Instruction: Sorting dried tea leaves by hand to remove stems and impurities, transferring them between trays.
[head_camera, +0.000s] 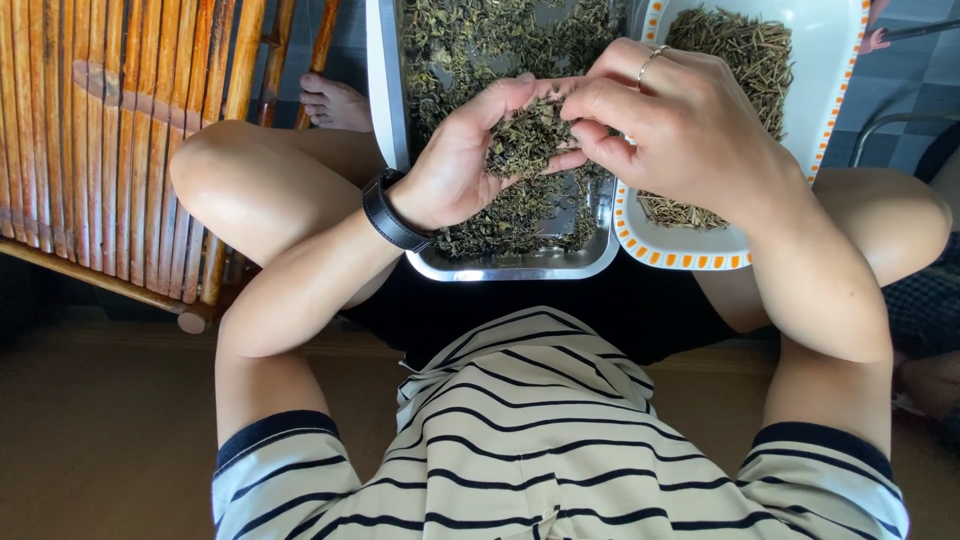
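Bamboo slats of a brown slatted chair (120, 140) fill the left edge, well apart from the work. Next to it the left hand (470, 150), a black band on its wrist, is cupped palm-up over the rectangular stainless-steel tray (520, 265), cradling a small heap of dark green dried leaves (525, 138); more of the same loose leaf covers the tray's floor beneath. The right hand (670, 120), a thin ring on one finger, comes in from the right with its fingertips drawn together, pinching at the right edge of the heap, though whether a piece is already caught between them I cannot tell. Just beside the steel tray, touching or nearly so, sits a white dish with an orange-dotted rim (690, 257) holding a pile of thin, pale brown stalks (735, 50). Both containers rest between the person's bare knees.

The likeliest slip, as I judge it, is spillage: if the cupped palm tilts or its fingers part while the other hand picks, leaves could slide off past the tray's near rim onto the lap. A loose pinch could also drop a piece over the gap between the two containers.
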